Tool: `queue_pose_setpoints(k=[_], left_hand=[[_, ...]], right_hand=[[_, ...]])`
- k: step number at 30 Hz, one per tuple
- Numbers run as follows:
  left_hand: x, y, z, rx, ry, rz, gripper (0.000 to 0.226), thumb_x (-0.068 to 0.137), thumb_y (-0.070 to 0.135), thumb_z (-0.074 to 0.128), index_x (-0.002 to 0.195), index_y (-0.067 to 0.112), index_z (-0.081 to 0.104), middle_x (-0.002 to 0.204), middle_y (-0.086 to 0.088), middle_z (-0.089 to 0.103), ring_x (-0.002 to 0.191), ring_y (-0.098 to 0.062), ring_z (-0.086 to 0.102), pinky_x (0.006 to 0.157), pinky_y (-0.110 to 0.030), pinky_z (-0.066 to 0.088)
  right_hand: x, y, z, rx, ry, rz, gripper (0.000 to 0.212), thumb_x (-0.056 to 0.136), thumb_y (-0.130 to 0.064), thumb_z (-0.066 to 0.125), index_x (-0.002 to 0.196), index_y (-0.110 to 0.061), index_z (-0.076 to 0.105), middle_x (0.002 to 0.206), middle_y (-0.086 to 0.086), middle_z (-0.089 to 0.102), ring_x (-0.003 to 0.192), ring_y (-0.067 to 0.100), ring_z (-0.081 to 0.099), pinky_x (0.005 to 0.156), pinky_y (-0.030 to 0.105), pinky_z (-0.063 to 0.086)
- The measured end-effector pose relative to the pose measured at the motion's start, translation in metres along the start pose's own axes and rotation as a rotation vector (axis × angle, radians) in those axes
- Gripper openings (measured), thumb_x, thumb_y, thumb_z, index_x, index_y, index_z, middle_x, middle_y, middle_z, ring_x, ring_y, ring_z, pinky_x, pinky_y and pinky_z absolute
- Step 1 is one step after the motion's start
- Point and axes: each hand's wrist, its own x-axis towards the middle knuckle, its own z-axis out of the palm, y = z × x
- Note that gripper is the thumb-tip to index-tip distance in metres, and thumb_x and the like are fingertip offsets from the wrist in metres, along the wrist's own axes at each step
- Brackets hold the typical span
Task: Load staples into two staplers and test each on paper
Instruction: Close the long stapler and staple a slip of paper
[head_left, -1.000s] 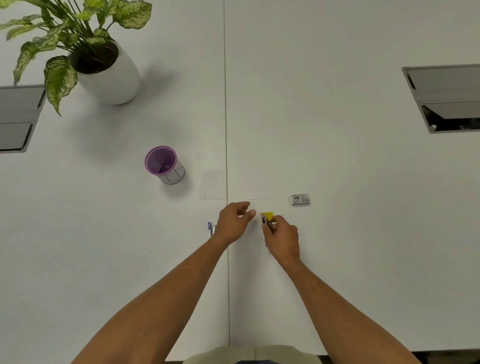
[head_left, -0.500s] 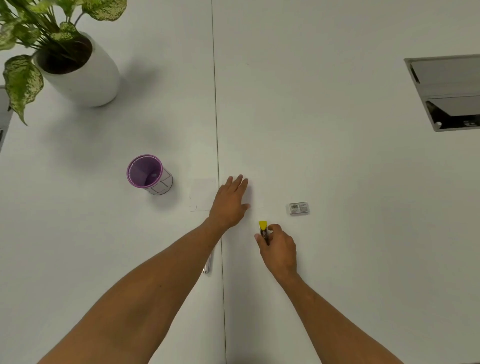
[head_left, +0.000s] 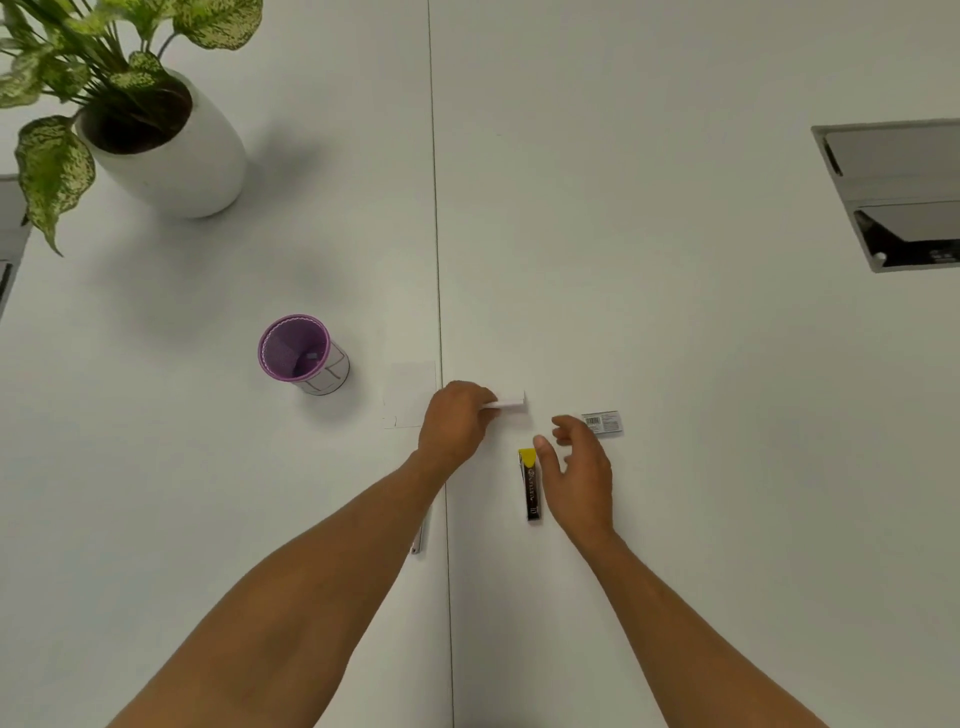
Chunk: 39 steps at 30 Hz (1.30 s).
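My left hand (head_left: 457, 423) pinches a white paper sheet (head_left: 511, 404) and lifts its edge off the table. A second sheet (head_left: 410, 395) lies flat just to its left. The black stapler with a yellow end (head_left: 531, 483) lies on the table beside my right hand (head_left: 576, 467), whose relaxed, spread fingers hover over the table and hold nothing. The small staple box (head_left: 602, 422) sits just past those fingertips. Another stapler (head_left: 420, 535) is mostly hidden under my left forearm.
A purple mesh pen cup (head_left: 301, 356) stands left of the papers. A potted plant (head_left: 166, 150) sits far left. A recessed cable hatch (head_left: 898, 197) is set in the table at the right. A seam (head_left: 436, 208) runs down the table.
My right hand has let go of the yellow-ended stapler, which now lies on the table. My left hand went from lying flat on the paper to pinching and lifting its edge.
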Motion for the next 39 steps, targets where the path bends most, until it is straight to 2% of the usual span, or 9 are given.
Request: queue_pose_setpoints(k=[4, 7, 10, 12, 15, 21, 27, 32, 39], left_hand=[[-0.015, 0.007, -0.020, -0.225, -0.027, -0.045, 0.023, 0.092, 0.027, 0.063, 0.109, 0.013, 0.070, 0.099, -0.004, 0.072, 0.087, -0.019, 0.062, 0.077, -0.027, 0.047], [-0.026, 0.013, -0.036, -0.340, -0.106, -0.007, 0.024, 0.091, 0.030, 0.063, 0.109, 0.016, 0.070, 0.094, 0.001, 0.071, 0.083, -0.015, 0.063, 0.073, -0.021, 0.047], [-0.036, 0.021, -0.048, -0.393, -0.168, -0.016, 0.021, 0.090, 0.033, 0.064, 0.105, 0.020, 0.071, 0.090, 0.007, 0.070, 0.082, -0.009, 0.064, 0.073, -0.024, 0.051], [-0.041, 0.027, -0.054, -0.431, -0.159, -0.036, 0.017, 0.087, 0.039, 0.066, 0.099, 0.028, 0.071, 0.086, 0.016, 0.068, 0.080, 0.000, 0.063, 0.067, -0.015, 0.051], [-0.051, 0.038, -0.062, -0.527, -0.134, -0.074, 0.014, 0.083, 0.043, 0.070, 0.094, 0.034, 0.070, 0.086, 0.020, 0.067, 0.080, 0.010, 0.061, 0.062, -0.007, 0.049], [-0.075, 0.049, -0.070, -0.877, -0.108, -0.310, 0.020, 0.089, 0.043, 0.064, 0.091, 0.024, 0.071, 0.097, -0.002, 0.068, 0.085, -0.021, 0.067, 0.054, -0.029, 0.057], [-0.103, 0.051, -0.065, -0.998, -0.052, -0.396, 0.025, 0.091, 0.035, 0.064, 0.089, 0.010, 0.070, 0.093, -0.010, 0.066, 0.082, -0.025, 0.064, 0.052, -0.029, 0.055], [-0.116, 0.052, -0.068, -1.005, -0.011, -0.387, 0.013, 0.091, 0.025, 0.065, 0.091, 0.013, 0.070, 0.092, -0.008, 0.067, 0.082, -0.021, 0.066, 0.052, -0.029, 0.056], [-0.130, 0.052, -0.069, -0.990, 0.011, -0.347, 0.012, 0.092, 0.023, 0.064, 0.093, 0.012, 0.069, 0.095, -0.011, 0.067, 0.083, -0.022, 0.065, 0.052, -0.029, 0.056]], right_hand=[[0.012, -0.021, -0.005, 0.093, -0.068, -0.108, 0.040, 0.093, -0.026, 0.064, 0.131, -0.018, 0.054, 0.126, -0.002, 0.056, 0.117, 0.015, 0.052, 0.100, 0.034, 0.046], [0.019, -0.036, -0.008, 0.162, -0.191, -0.147, 0.041, 0.092, -0.025, 0.065, 0.131, -0.019, 0.055, 0.127, -0.003, 0.056, 0.114, 0.011, 0.053, 0.094, 0.021, 0.045], [0.019, -0.047, -0.009, 0.211, -0.299, -0.089, 0.026, 0.094, -0.024, 0.062, 0.121, -0.021, 0.062, 0.110, -0.003, 0.065, 0.100, 0.015, 0.061, 0.081, 0.021, 0.050], [0.014, -0.050, -0.010, 0.274, -0.286, -0.042, 0.016, 0.096, -0.024, 0.059, 0.110, -0.020, 0.065, 0.092, -0.004, 0.068, 0.086, 0.014, 0.063, 0.072, 0.023, 0.049], [0.004, -0.051, -0.014, 0.357, -0.257, 0.018, 0.009, 0.096, -0.024, 0.059, 0.100, -0.019, 0.066, 0.090, -0.001, 0.071, 0.085, 0.017, 0.065, 0.074, 0.032, 0.054], [-0.013, -0.049, -0.019, 0.442, -0.210, 0.106, 0.011, 0.095, -0.023, 0.061, 0.102, -0.017, 0.067, 0.098, 0.002, 0.069, 0.088, 0.014, 0.062, 0.069, 0.021, 0.048], [-0.034, -0.049, -0.021, 0.492, -0.237, 0.133, 0.005, 0.095, -0.021, 0.062, 0.093, -0.022, 0.067, 0.089, 0.000, 0.069, 0.083, 0.014, 0.062, 0.069, 0.025, 0.050], [-0.048, -0.051, -0.021, 0.488, -0.245, 0.151, 0.005, 0.093, -0.021, 0.064, 0.098, -0.021, 0.066, 0.098, 0.010, 0.071, 0.087, 0.021, 0.064, 0.060, 0.031, 0.050], [-0.059, -0.055, -0.024, 0.515, -0.258, 0.171, 0.009, 0.091, -0.025, 0.067, 0.098, -0.020, 0.069, 0.094, 0.006, 0.071, 0.086, 0.020, 0.063, 0.067, 0.039, 0.047]])
